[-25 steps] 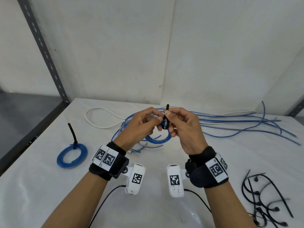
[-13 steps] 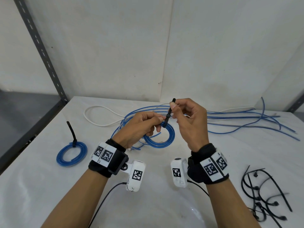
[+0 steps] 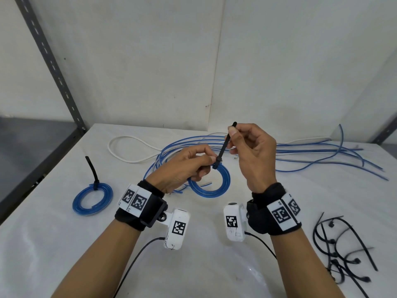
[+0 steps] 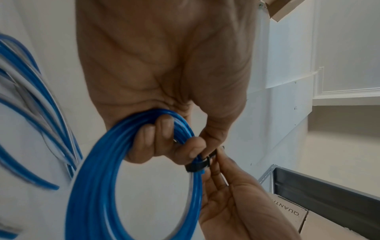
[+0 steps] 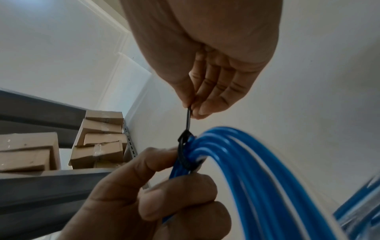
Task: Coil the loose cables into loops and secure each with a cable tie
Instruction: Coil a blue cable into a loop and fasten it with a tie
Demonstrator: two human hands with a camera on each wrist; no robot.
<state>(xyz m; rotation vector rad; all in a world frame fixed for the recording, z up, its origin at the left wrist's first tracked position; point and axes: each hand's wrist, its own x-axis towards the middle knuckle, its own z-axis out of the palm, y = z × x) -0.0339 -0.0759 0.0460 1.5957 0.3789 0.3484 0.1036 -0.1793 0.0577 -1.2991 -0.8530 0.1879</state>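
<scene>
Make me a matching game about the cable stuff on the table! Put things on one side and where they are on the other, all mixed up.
Things:
1. tied blue coil
2. spare black ties
3. white cable
4. blue coil being tied

Places:
A. held in the left hand
B. table, far left
C. table, near right
D. back of the table, beside loose blue cables

Pairs: 1-B, 2-C, 3-D, 4-A

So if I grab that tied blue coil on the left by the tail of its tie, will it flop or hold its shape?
The tied blue coil probably holds its shape: its loops lie in a neat ring, cinched by the tie. It likely feels light, being thin tubing. The tail stands up unsupported, so it seems fairly stiff, though the ring may swing.
</scene>
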